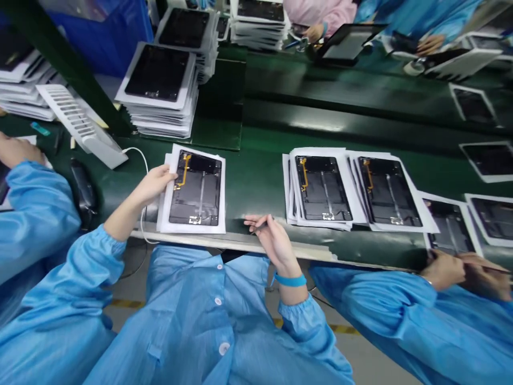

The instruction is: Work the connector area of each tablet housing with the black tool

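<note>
Head view: tablet unit (196,190) just right of left hand (154,184).
Unit lies on white sheets (210,229), left fingertips at its left edge, grip unclear; right hand (276,243), apart from it, pinches dark slim tool (258,228).

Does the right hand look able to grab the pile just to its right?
Probably yes: the pile is close to the right hand, with just a strip of green tabletop between. But that hand holds a thin dark tool, which might make grabbing awkward.
</note>
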{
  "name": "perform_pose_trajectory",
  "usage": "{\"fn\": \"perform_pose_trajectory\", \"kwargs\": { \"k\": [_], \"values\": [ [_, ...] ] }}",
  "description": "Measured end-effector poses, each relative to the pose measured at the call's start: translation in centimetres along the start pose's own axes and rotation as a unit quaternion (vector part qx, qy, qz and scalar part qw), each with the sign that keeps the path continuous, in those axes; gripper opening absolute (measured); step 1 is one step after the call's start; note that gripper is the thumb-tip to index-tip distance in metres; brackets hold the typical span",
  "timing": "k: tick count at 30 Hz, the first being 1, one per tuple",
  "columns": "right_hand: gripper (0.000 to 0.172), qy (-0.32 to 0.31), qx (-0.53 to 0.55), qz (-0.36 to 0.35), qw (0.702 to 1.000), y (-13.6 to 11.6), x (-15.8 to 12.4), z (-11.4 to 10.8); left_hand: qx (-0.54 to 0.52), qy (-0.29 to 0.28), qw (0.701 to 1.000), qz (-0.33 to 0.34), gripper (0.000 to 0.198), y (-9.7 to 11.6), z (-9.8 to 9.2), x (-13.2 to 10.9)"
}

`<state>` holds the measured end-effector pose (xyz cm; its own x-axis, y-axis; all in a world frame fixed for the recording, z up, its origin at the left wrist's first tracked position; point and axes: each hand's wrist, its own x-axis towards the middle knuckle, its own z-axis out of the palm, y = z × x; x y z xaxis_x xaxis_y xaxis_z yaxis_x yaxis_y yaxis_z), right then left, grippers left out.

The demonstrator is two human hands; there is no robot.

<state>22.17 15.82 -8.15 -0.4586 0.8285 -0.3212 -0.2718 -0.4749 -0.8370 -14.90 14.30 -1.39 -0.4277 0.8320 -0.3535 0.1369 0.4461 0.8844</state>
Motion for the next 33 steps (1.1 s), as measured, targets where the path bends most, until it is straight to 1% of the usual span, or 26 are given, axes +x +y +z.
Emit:
{"fn": "perform_pose_trajectory", "kwargs": {
  "k": [2,4,6,7,8,9,10,11,13,15,16,18,19,20,22,23,24,26,29,33],
  "values": [
    [0.055,0.005,-0.002,-0.001,1.0,0.0,0.0,0.1,0.095,0.017,0.995,-0.003,0.021,0.5,-1.5,-0.1],
    [0.057,0.011,0.0,-0.006,1.0,-0.1,-0.3,-0.2,0.198,0.045,0.979,0.013,0.022,1.5,-2.1,-0.3],
    [0.059,0.021,0.009,-0.013,1.0,-0.3,-0.9,-0.9,0.282,0.082,0.955,0.046,0.028,2.8,-2.0,-0.2],
    [0.059,0.03,0.015,-0.017,0.999,-0.4,-1.2,-1.3,0.312,0.09,0.944,0.065,0.031,3.5,-1.6,0.0],
    [0.06,0.041,0.021,-0.021,0.999,-0.5,-1.7,-1.8,0.333,0.086,0.935,0.085,0.032,4.4,-0.8,0.5],
    [0.06,0.053,0.028,-0.025,0.998,-0.6,-2.1,-2.3,0.347,0.068,0.929,0.106,0.032,5.2,0.4,1.1],
    [0.06,0.066,0.035,-0.028,0.997,-0.6,-2.6,-2.9,0.354,0.039,0.925,0.129,0.032,6.1,2.0,1.9],
    [0.06,0.08,0.042,-0.032,0.995,-0.6,-3.0,-3.5,0.355,0.001,0.923,0.152,0.031,7.0,4.1,2.8],
    [0.059,0.106,0.056,-0.042,0.992,-0.6,-3.9,-4.7,0.34,-0.091,0.915,0.197,0.035,8.7,9.2,5.0],
    [0.059,0.128,0.066,-0.053,0.988,-0.5,-4.7,-5.6,0.317,-0.174,0.904,0.23,0.042,10.4,15.1,7.5],
    [0.059,0.138,0.07,-0.06,0.986,-0.5,-5.0,-6.0,0.307,-0.207,0.898,0.239,0.044,11.3,18.1,8.8],
    [0.058,0.152,0.08,-0.074,0.982,-0.6,-5.6,-6.5,0.299,-0.233,0.888,0.26,0.046,12.9,23.7,11.2],
    [0.057,0.156,0.087,-0.08,0.981,-0.7,-5.9,-6.7,0.302,-0.239,0.882,0.271,0.044,13.7,26.1,12.2],
    [0.057,0.16,0.094,-0.084,0.979,-0.9,-6.2,-6.8,0.309,-0.24,0.876,0.282,0.041,14.4,28.3,13.1],
    [0.056,0.165,0.106,-0.088,0.977,-1.0,-6.8,-7.2,0.331,-0.24,0.862,0.3,0.03,15.5,31.5,14.6],
    [0.056,0.167,0.11,-0.088,0.976,-1.1,-7.0,-7.4,0.345,-0.24,0.855,0.305,0.024,15.8,32.7,15.3],
    [0.056,0.17,0.113,-0.089,0.975,-1.1,-7.2,-7.6,0.36,-0.239,0.848,0.308,0.023,16.1,33.6,15.8],
    [0.058,0.178,0.119,-0.089,0.973,-1.0,-7.5,-8.2,0.386,-0.231,0.837,0.312,0.031,16.4,34.7,16.8],
    [0.06,0.186,0.125,-0.086,0.971,-0.8,-7.6,-8.9,0.414,-0.212,0.828,0.313,0.037,16.9,35.3,17.9],
    [0.06,0.182,0.124,-0.086,0.972,-0.9,-7.4,-9.4,0.431,-0.201,0.828,0.297,0.028,17.8,35.5,18.1]
  ]
}}
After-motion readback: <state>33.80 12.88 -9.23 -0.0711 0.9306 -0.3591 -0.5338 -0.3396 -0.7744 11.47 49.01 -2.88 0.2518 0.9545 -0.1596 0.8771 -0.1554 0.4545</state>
